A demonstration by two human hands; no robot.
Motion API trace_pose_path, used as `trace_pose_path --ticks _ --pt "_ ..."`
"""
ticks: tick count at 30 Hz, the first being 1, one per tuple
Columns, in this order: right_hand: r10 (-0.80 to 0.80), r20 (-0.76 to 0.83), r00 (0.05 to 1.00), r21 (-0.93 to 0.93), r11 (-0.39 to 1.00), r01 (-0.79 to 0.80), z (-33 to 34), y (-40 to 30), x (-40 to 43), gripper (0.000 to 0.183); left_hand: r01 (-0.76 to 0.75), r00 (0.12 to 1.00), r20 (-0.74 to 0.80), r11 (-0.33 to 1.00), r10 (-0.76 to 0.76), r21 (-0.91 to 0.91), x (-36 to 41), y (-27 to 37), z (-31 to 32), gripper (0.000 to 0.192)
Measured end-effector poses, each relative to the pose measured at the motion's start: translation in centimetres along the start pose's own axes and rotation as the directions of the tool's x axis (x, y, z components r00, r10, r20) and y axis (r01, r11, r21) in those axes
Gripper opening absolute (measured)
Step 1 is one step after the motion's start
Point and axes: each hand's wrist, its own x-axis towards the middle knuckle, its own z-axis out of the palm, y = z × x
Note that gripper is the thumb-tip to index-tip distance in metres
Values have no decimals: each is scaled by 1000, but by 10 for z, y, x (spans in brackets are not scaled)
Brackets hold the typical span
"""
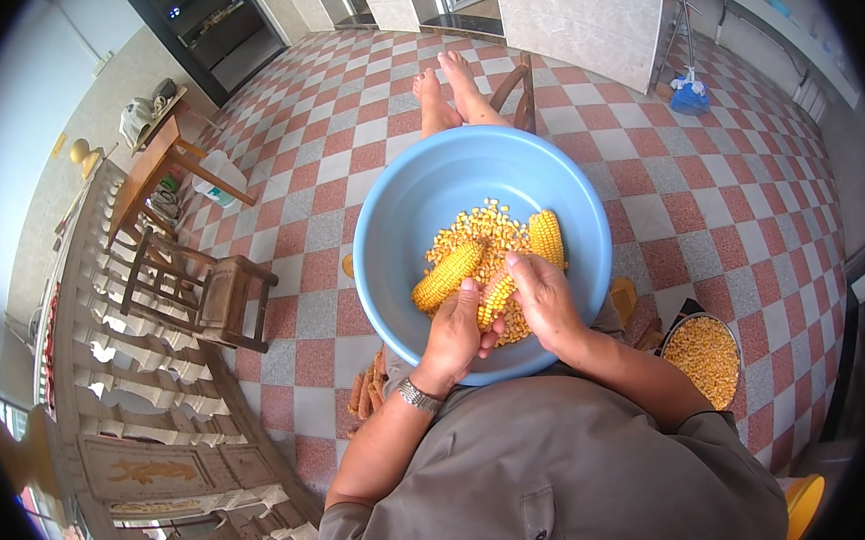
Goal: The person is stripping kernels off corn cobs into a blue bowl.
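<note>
Between my two hands is a partly shelled corn cob (496,299), yellow kernels still on the side that faces me. My left hand (457,327) grips its lower end, and my right hand (543,298) holds the upper end with the thumb pressed against it. Both hands are inside a blue plastic basin (425,167) that rests on my lap. Loose corn kernels (467,230) cover part of the basin's bottom. One full corn cob (446,276) lies left of my hands, and a second full cob (547,238) leans near the right wall.
A round container of shelled kernels (702,360) stands on the tiled floor at my right. Bare cobs (367,395) are piled by my left side. Left are a wooden chair (223,292), a wooden table (143,166) and a balustrade (149,410). A mop (689,90) stands far right.
</note>
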Motion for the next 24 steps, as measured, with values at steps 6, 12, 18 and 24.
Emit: trace_pose_path --ticks 6,12,18,24 --pt "80 -18 997 106 991 -78 1 -14 -2 39 -38 993 110 999 41 -29 -5 4 1 52" --pt "82 -29 996 210 975 -74 3 -12 -1 29 -98 982 169 994 87 55 -5 0 -1 53" --pt "59 -37 998 196 979 -50 3 -3 2 30 -133 988 96 984 122 122 -5 -1 1 51" --pt "64 -31 997 173 983 -57 2 -2 2 31 -58 998 25 998 57 32 -1 -1 1 53"
